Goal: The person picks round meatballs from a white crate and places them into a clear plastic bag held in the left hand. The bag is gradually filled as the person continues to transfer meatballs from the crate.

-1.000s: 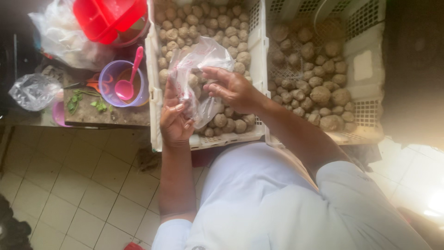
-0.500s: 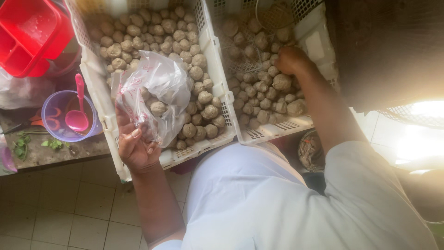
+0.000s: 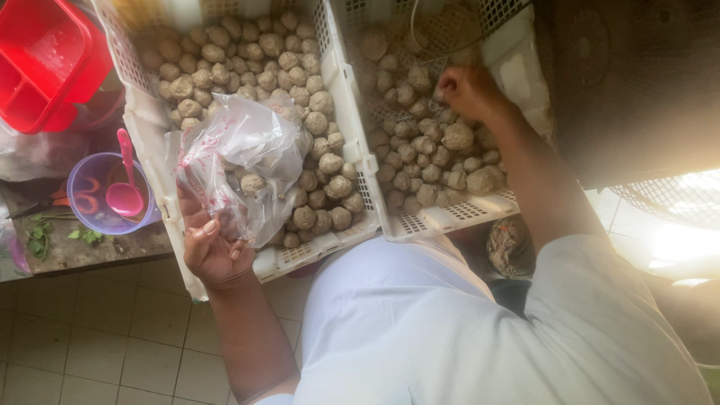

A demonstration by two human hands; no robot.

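Meatballs, brownish and round, barely filled the clear crinkled plastic bag my left hand pinched over the left white slotted crate, while my right hand closed on another in the right crate.

- Your right hand: fingertips hidden among the balls; grip unclear.
- Bag hides the balls beneath it.
- Red tray cut off at the left edge.

Clear plastic bag, crumpled and open, holds a few brown balls. It lies over the left crate. More balls fill the right crate.
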